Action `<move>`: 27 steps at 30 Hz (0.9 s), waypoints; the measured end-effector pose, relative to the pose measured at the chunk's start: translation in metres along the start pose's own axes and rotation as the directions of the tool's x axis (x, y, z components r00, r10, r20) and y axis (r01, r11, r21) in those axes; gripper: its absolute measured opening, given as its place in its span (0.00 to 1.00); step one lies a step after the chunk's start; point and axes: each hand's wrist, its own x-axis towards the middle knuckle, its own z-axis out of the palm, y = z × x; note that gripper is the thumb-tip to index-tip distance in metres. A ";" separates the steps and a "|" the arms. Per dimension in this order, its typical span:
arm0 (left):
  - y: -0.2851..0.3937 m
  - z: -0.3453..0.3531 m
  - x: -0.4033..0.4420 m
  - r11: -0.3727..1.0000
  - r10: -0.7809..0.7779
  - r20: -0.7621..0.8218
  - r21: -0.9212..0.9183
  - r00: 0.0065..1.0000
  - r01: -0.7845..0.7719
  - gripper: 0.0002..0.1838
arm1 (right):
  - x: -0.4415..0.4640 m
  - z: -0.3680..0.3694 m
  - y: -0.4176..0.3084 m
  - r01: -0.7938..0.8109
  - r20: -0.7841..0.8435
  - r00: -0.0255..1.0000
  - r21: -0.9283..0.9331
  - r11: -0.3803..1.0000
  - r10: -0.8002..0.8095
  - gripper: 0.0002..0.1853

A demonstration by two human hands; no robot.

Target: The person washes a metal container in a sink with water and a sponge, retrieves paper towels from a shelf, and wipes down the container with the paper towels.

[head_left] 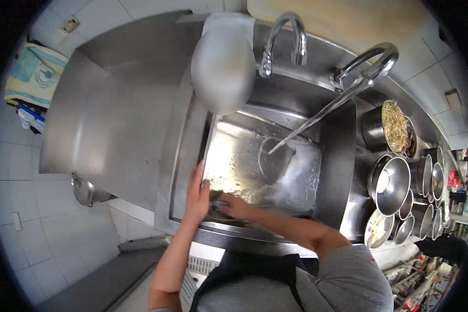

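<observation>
Shallow rectangular silver metal tray (244, 151) inside the stainless-steel sink (334, 161), under running water (317, 120). Left hand (196, 197): grip closed on tray's rim, sink's left side. Right hand (236, 207): grip closed round small bluish item (220, 204), blurred, sink's near-left corner.

Tray (234, 151): silver-grey, glowing yellowish on one side, with darker speckles.
Foam (302, 174): white.
Held item (221, 205): a touch of blue, the rest hidden.
Sink (332, 171): darker steel grey.
Worktop (114, 119): dull silver-grey, pale sheen.
Taps (298, 39): bright silver, dark reflections.
Tiles (15, 161): whitish, grid of thin lines.
Towel (36, 75): pale yellow and light blue-green, round blue motif.
Strands (395, 127): straw yellow.
Bowl (395, 190): silver, bright white glare.
Shirt (348, 275): plain grey.
Apron (244, 268): black.
</observation>
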 end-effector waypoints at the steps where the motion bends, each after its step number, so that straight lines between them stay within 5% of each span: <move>1: -0.002 0.000 0.000 0.999 0.014 -0.006 -0.029 1.000 -0.014 0.24 | 0.025 0.022 0.002 0.006 -0.081 0.997 0.033 0.999 -0.003 0.19; 3: -0.004 0.000 -0.002 0.997 -0.014 0.008 -0.070 1.000 0.015 0.24 | 0.068 0.060 -0.007 0.146 -0.334 0.940 0.571 0.808 0.066 0.16; 4: -0.004 -0.001 -0.003 0.998 -0.012 0.003 -0.058 1.000 0.012 0.24 | 0.053 0.032 -0.077 0.070 -0.323 0.890 0.794 0.603 0.322 0.13; 5: -0.003 -0.001 -0.003 0.999 -0.009 0.003 -0.048 1.000 0.009 0.25 | 0.075 0.038 -0.063 0.131 -0.282 0.854 0.930 0.345 0.436 0.12; 7: 0.002 -0.004 -0.001 0.998 -0.014 0.033 -0.055 0.999 0.016 0.25 | 0.117 0.027 -0.038 0.257 -0.411 0.832 0.881 0.398 0.373 0.12; 9: 0.015 -0.005 -0.001 0.999 -0.006 0.047 -0.049 0.999 0.008 0.25 | 0.152 -0.026 -0.037 0.328 -0.615 0.736 0.689 0.646 0.282 0.09; 11: 0.011 -0.002 -0.002 0.999 -0.048 0.061 -0.023 0.997 0.049 0.25 | 0.158 -0.089 -0.076 0.447 -0.611 0.680 0.784 0.430 0.406 0.05; 15: 0.004 0.002 0.002 0.997 -0.077 0.061 0.017 0.995 0.076 0.25 | 0.128 -0.089 -0.101 0.655 -0.680 0.665 0.730 0.196 0.310 0.04; 17: 0.010 0.002 0.001 0.997 -0.079 0.070 0.013 0.994 0.078 0.26 | 0.136 -0.093 -0.096 0.648 -0.726 0.622 0.688 0.327 0.294 0.05; 20: 0.009 0.003 0.005 0.994 -0.068 0.071 0.089 0.995 0.061 0.26 | 0.180 -0.090 -0.073 0.746 -0.917 0.261 0.390 0.540 0.301 0.06; 23: 0.010 0.003 0.003 0.996 -0.049 0.084 0.081 0.995 0.042 0.27 | 0.193 -0.075 -0.041 0.357 -0.961 0.242 0.216 0.909 0.133 0.04; 24: 0.010 0.002 0.005 0.995 -0.055 0.086 0.091 0.995 0.047 0.27 | 0.183 -0.075 -0.047 0.182 -0.980 0.182 -0.045 0.982 -0.079 0.05; 27: 0.010 0.002 0.002 0.991 -0.084 0.085 0.113 0.993 0.074 0.28 | 0.151 -0.071 -0.044 0.043 -0.805 0.429 -0.435 0.899 -0.410 0.07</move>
